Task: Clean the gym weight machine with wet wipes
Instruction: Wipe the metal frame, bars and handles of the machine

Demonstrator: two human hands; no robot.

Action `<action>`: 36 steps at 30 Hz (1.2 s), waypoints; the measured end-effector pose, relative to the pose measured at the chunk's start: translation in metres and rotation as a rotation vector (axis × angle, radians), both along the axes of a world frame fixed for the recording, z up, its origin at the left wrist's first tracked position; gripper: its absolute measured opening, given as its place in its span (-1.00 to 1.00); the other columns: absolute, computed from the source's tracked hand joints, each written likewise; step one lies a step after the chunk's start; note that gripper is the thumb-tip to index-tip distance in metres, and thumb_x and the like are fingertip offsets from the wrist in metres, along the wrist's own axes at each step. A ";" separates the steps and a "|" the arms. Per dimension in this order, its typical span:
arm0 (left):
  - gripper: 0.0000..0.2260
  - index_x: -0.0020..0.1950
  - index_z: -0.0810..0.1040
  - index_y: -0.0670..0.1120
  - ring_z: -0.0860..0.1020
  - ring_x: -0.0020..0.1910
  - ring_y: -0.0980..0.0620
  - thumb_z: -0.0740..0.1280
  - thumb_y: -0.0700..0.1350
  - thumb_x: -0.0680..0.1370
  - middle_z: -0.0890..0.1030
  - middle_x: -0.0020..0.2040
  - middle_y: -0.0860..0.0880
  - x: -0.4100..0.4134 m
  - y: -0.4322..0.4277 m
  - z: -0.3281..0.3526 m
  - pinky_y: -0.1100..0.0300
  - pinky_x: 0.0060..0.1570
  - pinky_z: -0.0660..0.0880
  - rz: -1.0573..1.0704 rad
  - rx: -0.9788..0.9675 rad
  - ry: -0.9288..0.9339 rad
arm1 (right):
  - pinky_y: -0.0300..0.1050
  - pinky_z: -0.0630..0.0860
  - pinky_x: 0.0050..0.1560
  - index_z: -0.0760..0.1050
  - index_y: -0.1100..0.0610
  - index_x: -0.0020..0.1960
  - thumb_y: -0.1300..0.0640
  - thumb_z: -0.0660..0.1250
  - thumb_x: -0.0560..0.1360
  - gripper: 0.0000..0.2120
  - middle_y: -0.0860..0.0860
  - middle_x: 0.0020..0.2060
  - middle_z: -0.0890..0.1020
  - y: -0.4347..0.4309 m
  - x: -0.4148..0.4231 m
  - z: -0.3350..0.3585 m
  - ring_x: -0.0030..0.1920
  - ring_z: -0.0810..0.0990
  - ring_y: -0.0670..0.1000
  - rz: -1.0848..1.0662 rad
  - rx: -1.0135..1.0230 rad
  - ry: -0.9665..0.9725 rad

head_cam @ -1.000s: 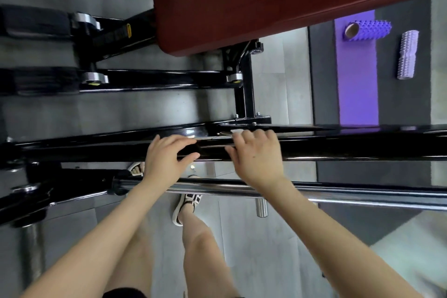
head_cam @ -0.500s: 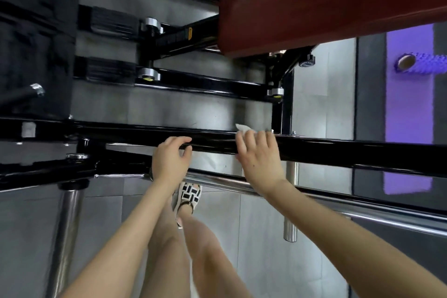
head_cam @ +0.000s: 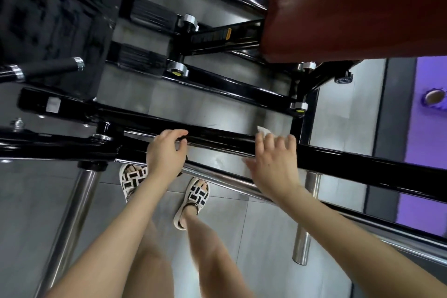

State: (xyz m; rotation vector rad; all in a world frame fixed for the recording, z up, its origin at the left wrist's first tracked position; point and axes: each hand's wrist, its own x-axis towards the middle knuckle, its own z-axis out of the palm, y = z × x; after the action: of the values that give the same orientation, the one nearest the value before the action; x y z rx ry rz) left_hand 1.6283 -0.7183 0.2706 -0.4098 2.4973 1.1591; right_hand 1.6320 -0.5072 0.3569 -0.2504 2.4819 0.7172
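Observation:
A long black bar (head_cam: 217,136) of the weight machine crosses the view from left to right. My left hand (head_cam: 165,152) curls over this bar near its middle. My right hand (head_cam: 274,164) lies on the bar further right with its fingers draped over the top, pressing a white wet wipe (head_cam: 263,131) against it. Only a corner of the wipe shows beyond my fingertips. A chrome rail (head_cam: 225,178) runs just below the black bar, under both wrists.
A dark red padded seat (head_cam: 350,7) fills the upper right. More black frame tubes (head_cam: 229,87) and chrome posts (head_cam: 70,220) stand on the grey tiled floor. My sandalled feet (head_cam: 193,201) are below the rail. A purple mat (head_cam: 430,128) with a roller (head_cam: 434,98) lies at the right edge.
My hands have spread apart along the black bar: the right hand with the wipe has slid to the right. The view has swung left, showing more of the machine's left side.

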 end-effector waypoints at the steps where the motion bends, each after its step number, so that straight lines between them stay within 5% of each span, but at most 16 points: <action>1: -0.79 0.13 0.60 -0.10 0.54 0.11 -0.09 0.28 -0.20 0.53 0.60 0.12 -0.07 -0.001 -0.004 -0.004 0.03 0.08 0.47 0.004 0.008 -0.006 | 0.17 0.27 0.19 0.28 0.25 0.40 -0.23 -0.01 0.55 -0.35 0.20 0.13 0.53 -0.016 -0.007 -0.013 0.10 0.49 0.24 -0.025 -0.044 -0.030; 8: -0.75 0.17 0.59 -0.11 0.53 0.12 -0.11 0.27 -0.26 0.52 0.58 0.17 -0.08 -0.007 -0.033 -0.035 0.08 0.08 0.44 -0.038 0.033 -0.086 | 0.04 0.29 0.12 0.17 0.18 0.44 -0.18 -0.02 0.58 -0.43 0.13 0.23 0.48 -0.069 -0.035 -0.066 0.15 0.46 0.19 -0.035 -0.245 -0.208; 15: -0.70 0.28 0.52 -0.12 0.49 0.22 -0.05 0.23 -0.22 0.56 0.50 0.29 -0.03 -0.023 -0.054 -0.072 0.18 0.14 0.37 -0.126 0.051 -0.183 | 0.01 0.32 0.04 0.52 0.15 0.03 -0.23 -0.07 0.57 -0.44 0.09 -0.08 0.63 -0.058 -0.045 -0.059 -0.03 0.57 0.14 -0.359 0.089 0.011; 20: -0.69 0.31 0.48 -0.15 0.44 0.28 -0.01 0.20 -0.22 0.58 0.44 0.35 -0.03 -0.029 -0.068 -0.108 0.20 0.23 0.33 -0.112 0.076 -0.235 | -0.05 0.38 -0.19 0.58 0.23 -0.06 -0.06 0.35 0.42 -0.66 0.14 -0.28 0.62 -0.125 -0.045 -0.127 -0.29 0.55 0.16 -0.302 -0.062 -0.071; 23: -0.71 0.28 0.52 -0.14 0.50 0.20 0.00 0.20 -0.24 0.57 0.47 0.32 0.02 -0.032 -0.076 -0.125 0.20 0.16 0.38 -0.084 0.089 -0.216 | 0.00 0.42 -0.07 0.50 0.21 0.17 -0.02 0.32 0.46 -0.61 0.13 -0.06 0.64 -0.153 -0.057 -0.154 -0.11 0.59 0.18 -0.206 -0.208 -0.206; 25: -0.73 0.22 0.56 -0.10 0.53 0.15 0.03 0.21 -0.23 0.57 0.52 0.27 0.07 -0.036 -0.081 -0.131 0.24 0.09 0.40 -0.065 0.078 -0.200 | 0.07 0.33 0.19 0.26 0.14 0.42 0.00 0.13 0.58 -0.55 0.10 0.33 0.43 -0.158 -0.063 -0.167 0.27 0.43 0.16 -0.103 -0.370 -0.316; 27: -0.74 0.18 0.59 -0.08 0.54 0.11 0.05 0.21 -0.23 0.57 0.55 0.22 0.09 -0.040 -0.086 -0.134 0.30 0.03 0.37 -0.056 0.070 -0.197 | 0.04 0.22 0.35 0.10 0.03 0.50 -0.01 0.02 0.62 -0.54 0.00 0.50 0.17 -0.155 -0.077 -0.163 0.45 0.20 0.07 -0.103 -0.461 -0.468; 32: -0.75 0.17 0.59 -0.10 0.52 0.09 0.06 0.19 -0.24 0.57 0.55 0.20 0.02 -0.049 -0.103 -0.141 0.45 -0.09 0.24 -0.003 0.069 -0.246 | -0.02 0.36 -0.01 0.29 0.10 0.34 -0.12 -0.06 0.61 -0.57 0.07 0.24 0.51 -0.147 -0.089 -0.155 0.20 0.50 0.15 -0.256 -0.247 -0.413; 36: -0.74 0.17 0.58 -0.11 0.54 0.09 0.00 0.18 -0.25 0.56 0.55 0.20 -0.03 -0.061 -0.116 -0.156 0.40 -0.09 0.27 0.116 0.058 -0.307 | 0.03 0.34 0.08 0.32 0.16 0.28 -0.07 -0.04 0.62 -0.60 0.13 0.21 0.50 -0.176 -0.088 -0.187 0.15 0.51 0.20 -0.242 -0.281 -0.398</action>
State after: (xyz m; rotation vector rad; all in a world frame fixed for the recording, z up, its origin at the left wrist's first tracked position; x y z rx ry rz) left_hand 1.5671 -0.8339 0.1143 -0.6698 2.1951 1.1139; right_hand 1.5435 -0.6828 0.1704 -0.1698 2.1714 0.1925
